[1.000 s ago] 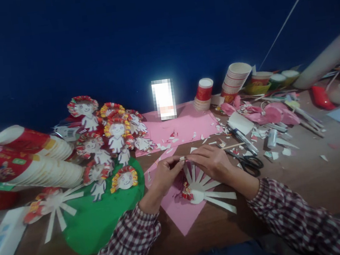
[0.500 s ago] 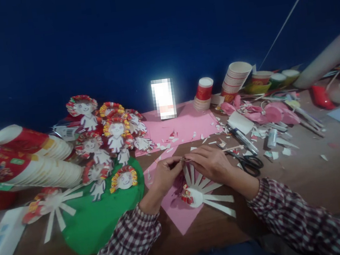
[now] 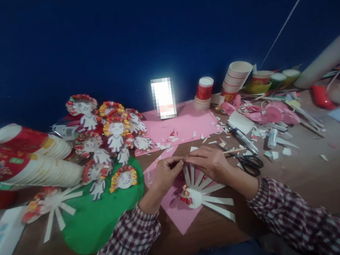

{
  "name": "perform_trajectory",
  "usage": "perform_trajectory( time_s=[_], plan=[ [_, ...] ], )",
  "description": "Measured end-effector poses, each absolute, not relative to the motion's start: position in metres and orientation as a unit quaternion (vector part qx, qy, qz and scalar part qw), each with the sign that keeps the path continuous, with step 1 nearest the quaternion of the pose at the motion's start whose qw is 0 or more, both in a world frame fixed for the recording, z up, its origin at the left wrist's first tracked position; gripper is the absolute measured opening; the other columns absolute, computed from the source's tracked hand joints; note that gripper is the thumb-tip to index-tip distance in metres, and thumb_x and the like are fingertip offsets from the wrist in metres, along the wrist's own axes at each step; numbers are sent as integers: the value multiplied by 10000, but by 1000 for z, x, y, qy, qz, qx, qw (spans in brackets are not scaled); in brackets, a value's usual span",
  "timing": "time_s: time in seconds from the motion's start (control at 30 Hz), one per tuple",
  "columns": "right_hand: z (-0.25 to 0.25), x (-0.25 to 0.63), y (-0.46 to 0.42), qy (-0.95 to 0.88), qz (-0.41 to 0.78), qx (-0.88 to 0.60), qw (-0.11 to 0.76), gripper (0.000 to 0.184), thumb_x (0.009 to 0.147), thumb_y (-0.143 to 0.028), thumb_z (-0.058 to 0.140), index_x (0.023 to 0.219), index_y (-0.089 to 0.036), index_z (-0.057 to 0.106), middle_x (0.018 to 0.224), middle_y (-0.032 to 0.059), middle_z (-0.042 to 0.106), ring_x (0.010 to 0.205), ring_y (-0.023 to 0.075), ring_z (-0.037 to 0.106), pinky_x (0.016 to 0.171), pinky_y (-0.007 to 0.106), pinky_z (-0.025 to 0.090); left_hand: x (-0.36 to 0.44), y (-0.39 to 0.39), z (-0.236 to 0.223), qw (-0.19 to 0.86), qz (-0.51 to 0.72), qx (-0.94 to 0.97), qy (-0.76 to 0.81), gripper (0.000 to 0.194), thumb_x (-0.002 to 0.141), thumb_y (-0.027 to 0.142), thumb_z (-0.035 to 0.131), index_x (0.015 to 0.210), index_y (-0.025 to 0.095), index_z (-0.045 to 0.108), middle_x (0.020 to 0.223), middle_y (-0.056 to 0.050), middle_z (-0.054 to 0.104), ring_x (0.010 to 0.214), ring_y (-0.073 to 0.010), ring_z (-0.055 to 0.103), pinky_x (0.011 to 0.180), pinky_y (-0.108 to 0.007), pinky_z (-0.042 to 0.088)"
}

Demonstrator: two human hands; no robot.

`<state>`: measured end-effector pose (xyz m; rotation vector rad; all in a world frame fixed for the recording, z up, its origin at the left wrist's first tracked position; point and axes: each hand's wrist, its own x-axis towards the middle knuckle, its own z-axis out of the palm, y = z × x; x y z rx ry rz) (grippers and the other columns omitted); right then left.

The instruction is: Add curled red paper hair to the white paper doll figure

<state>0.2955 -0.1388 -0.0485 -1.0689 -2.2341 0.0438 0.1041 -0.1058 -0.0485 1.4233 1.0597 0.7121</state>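
Observation:
A paper cup cut into strips (image 3: 194, 197) is fanned out below my hands, its round base in the middle and several white strips spread around it. Some strips at its left end are curled into red and yellow rolls. My left hand (image 3: 167, 176) is closed, with thumb and forefinger pinching the end of one upright strip. Against those fingertips, my right hand (image 3: 210, 164) is closed too, its fingers pressed together around a thin wooden stick (image 3: 236, 150) that juts out to the right. The exact contact at the fingertips is hidden.
Pink paper (image 3: 181, 221) lies beneath the work. To the left are a green sheet (image 3: 86, 233), paper dolls with curled hair (image 3: 116, 130), another cut cup (image 3: 55, 203) and stacked cups (image 3: 44, 167). Scissors (image 3: 250, 163), a cutter knife (image 3: 244, 139) and paper scraps lie right.
The cut cup has shifted very slightly left. The stick's free end has turned a little, and my right fingers have moved slightly over the strip. My left hand stays almost in place.

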Motion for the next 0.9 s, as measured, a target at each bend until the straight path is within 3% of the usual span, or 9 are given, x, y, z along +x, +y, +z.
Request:
perform_trajectory(
  time_s=[0.17, 0.53, 0.9],
  plan=[
    [-45, 295, -139, -855, 14, -409, 318, 203, 871, -152, 514, 1038, -185, 625, 953, 54, 641, 839, 160, 560, 751, 281, 473, 104, -107, -49, 590, 309, 594, 452, 239, 751, 287, 616, 912, 143, 717, 912, -81, 721, 848, -198, 638, 775, -286, 482],
    [-46, 296, -142, -861, -3, -410, 300, 218, 877, -160, 501, 1056, -202, 619, 983, 56, 642, 882, 166, 568, 783, 292, 477, 103, -106, -55, 602, 299, 570, 473, 308, 757, 431, 595, 743, 140, 696, 645, -17, 643, 584, -130, 536, 540, -226, 404],
    [-47, 295, -139, -843, 14, -426, 327, 196, 874, -172, 506, 1028, -200, 623, 947, 55, 646, 861, 167, 570, 759, 292, 466, 105, -107, -49, 544, 296, 622, 479, 289, 772, 399, 578, 742, 134, 688, 679, -32, 657, 616, -141, 555, 557, -228, 420]
  ],
)
